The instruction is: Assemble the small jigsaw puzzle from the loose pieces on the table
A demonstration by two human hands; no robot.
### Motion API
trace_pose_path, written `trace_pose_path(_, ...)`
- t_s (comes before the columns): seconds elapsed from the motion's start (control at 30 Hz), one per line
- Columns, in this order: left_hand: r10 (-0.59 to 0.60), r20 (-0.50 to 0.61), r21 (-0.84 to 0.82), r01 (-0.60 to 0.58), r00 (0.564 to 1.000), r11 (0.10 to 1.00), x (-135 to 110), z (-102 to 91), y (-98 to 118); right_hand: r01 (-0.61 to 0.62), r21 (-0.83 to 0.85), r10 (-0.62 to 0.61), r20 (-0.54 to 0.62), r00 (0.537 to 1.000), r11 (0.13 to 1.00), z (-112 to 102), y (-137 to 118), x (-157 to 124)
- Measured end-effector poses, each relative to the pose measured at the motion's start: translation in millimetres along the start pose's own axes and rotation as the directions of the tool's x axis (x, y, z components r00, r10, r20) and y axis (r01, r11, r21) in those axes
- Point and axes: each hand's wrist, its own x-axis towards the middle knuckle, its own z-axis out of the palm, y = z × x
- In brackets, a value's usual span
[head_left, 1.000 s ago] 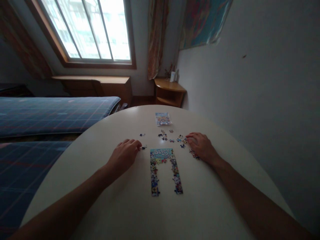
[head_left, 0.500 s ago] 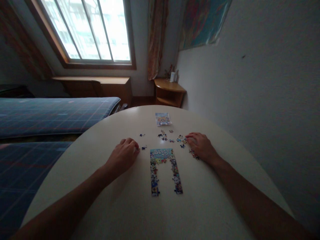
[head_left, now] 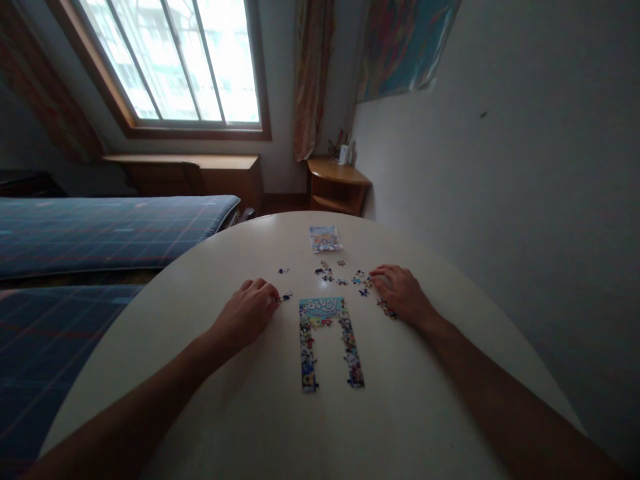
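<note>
A partly joined jigsaw puzzle (head_left: 323,308) lies on the white round table, its "Bluey" strip at the top and two side strips running down with a gap between them. My left hand (head_left: 250,307) rests left of it, fingers curled together with the tips on a small puzzle piece (head_left: 279,300). Beside those fingertips lies another loose piece (head_left: 287,295). My right hand (head_left: 403,293) lies at the right end of the scattered puzzle pieces (head_left: 359,280), fingers stretched out and touching the outer ones. Several joined-looking pieces (head_left: 386,309) sit just below its palm side.
A small picture sheet (head_left: 325,239) lies beyond the loose pieces. The round table (head_left: 225,413) has its right edge near a wall (head_left: 525,200). At left stand beds with blue plaid mattresses (head_left: 100,230); a corner shelf (head_left: 340,171) is behind the table.
My left hand has shifted very slightly right, closer to the loose piece beside it. My right hand and the joined puzzle stay practically the same; the view itself has moved a little.
</note>
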Motion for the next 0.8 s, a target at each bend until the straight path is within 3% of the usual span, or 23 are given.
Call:
trace_pose_path(0.27, 0.011, -0.009, -0.028, -0.012, 1.000, 1.000, 0, 3.2, -3, 0.005, -0.015, -0.005, 0.007, 1.000, 1.000, 0, 1, 0)
trace_pose_path(0.6, -0.010, 0.064, -0.072, 0.015, 0.998, 0.997, 1, -2.3, -4, -0.013, 0.007, 0.013, 0.022, 1.000, 1.000, -2, -2, 0)
trace_pose_path(0.8, -0.079, 0.096, -0.068, 0.085, 0.992, 0.994, -1, -10.1, 6, -0.007, 0.048, 0.008, -0.009, 1.000, 0.999, -2, -3, 0)
